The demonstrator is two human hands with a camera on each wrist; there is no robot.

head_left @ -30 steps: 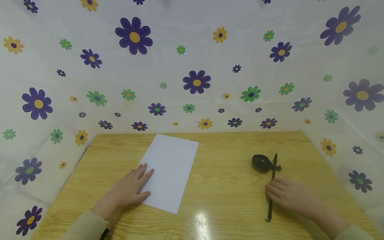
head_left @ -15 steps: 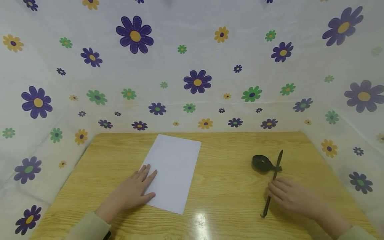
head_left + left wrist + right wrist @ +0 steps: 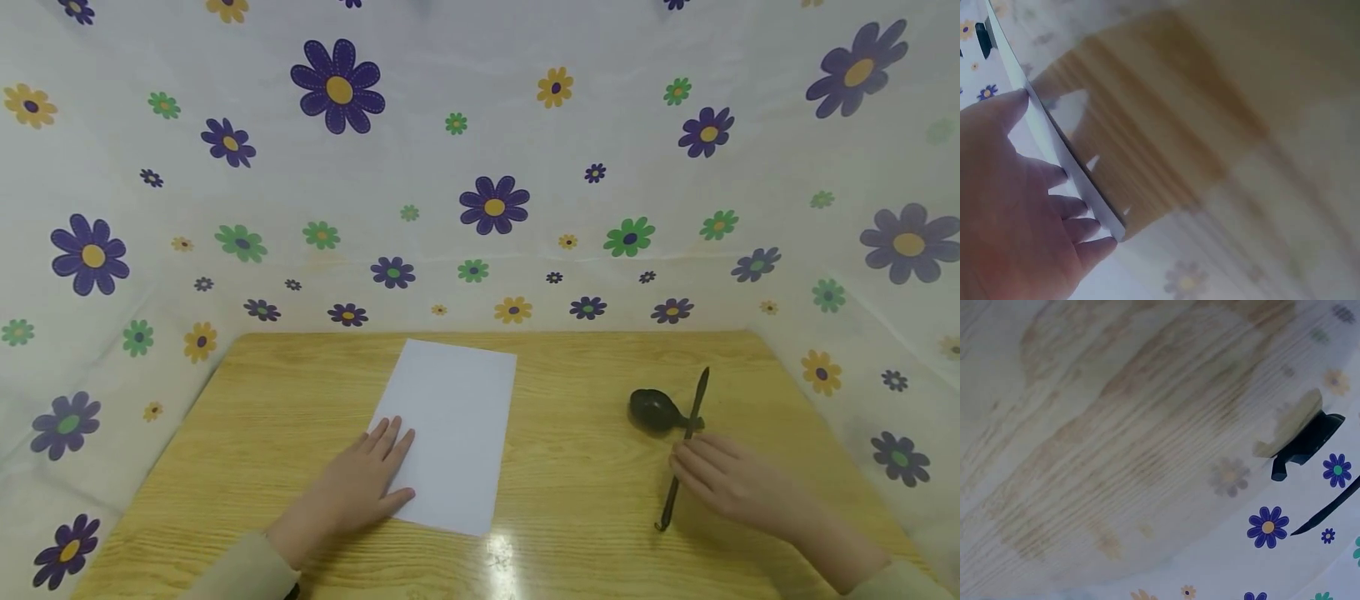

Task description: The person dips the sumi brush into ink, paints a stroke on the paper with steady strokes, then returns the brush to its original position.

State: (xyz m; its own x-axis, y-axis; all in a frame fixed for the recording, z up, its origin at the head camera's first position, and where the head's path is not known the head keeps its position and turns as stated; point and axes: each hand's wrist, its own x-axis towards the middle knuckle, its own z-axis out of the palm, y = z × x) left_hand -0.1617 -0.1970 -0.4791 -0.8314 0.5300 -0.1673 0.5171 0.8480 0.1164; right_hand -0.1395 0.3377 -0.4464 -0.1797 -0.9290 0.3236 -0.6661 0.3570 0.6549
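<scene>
Paper (image 3: 459,433) bears left hand (image 3: 358,485); right hand (image 3: 738,483) holds brush (image 3: 697,403)

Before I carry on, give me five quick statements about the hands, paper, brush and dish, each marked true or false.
1. The left hand touches the white paper. True.
2. The black dish lies on the paper. False: it rests on the wood-grain table.
3. The right hand holds the dark brush. True.
4. The brush touches the paper. False: the two are apart.
5. The left hand's fingers are spread. True.
</scene>
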